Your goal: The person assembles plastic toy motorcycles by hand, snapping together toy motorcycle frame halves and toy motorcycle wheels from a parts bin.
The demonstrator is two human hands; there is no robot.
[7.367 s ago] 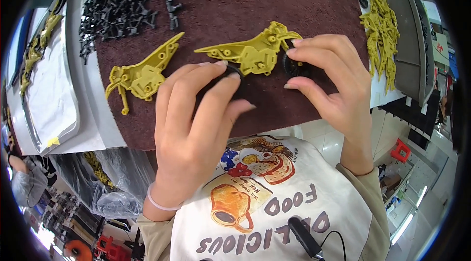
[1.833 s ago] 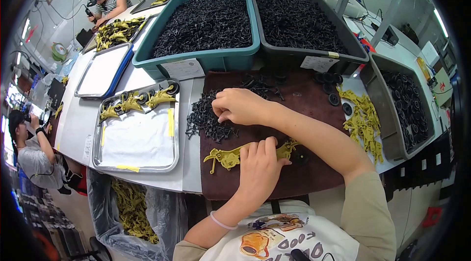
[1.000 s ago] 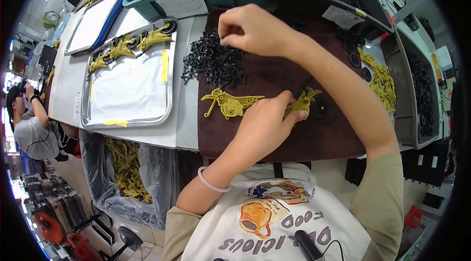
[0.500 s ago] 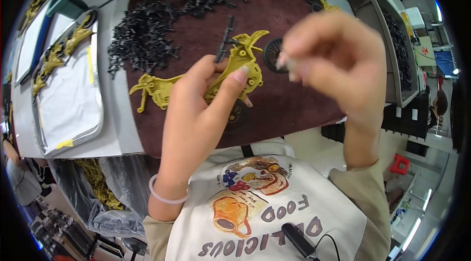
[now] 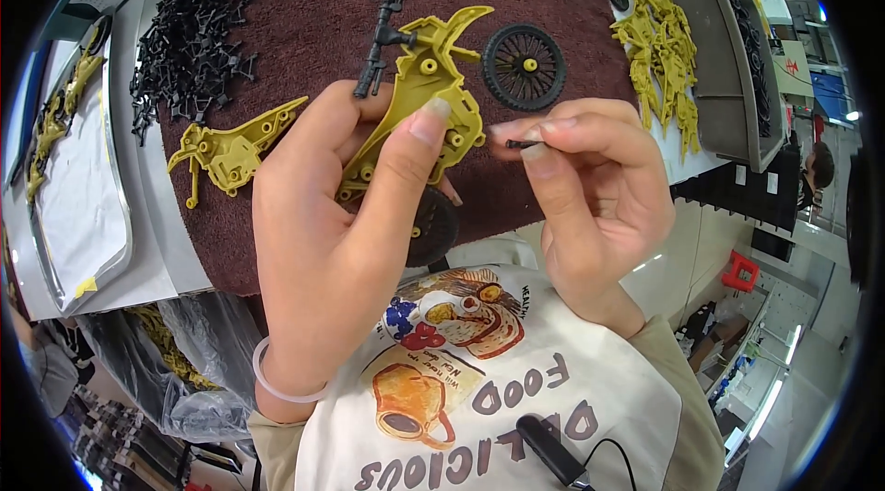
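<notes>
Grips yellow plastic motorcycle-shaped shell [image 5: 430,85] in left hand [image 5: 318,205]; pinches short black rod [image 5: 522,144] in right hand [image 5: 599,191] (best steadied, tip exposed).

Pretty bright, even light over the counter [image 5: 159,237], shadows are soft. The left hand [image 5: 323,201] and right hand [image 5: 601,191] look crisp. Edges bend hard into black corners, strip lights [image 5: 763,420] glare lower right.

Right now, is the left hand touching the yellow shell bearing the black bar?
Touching: head view shows the left hand gripping the yellow shell, thumb across it.
</notes>
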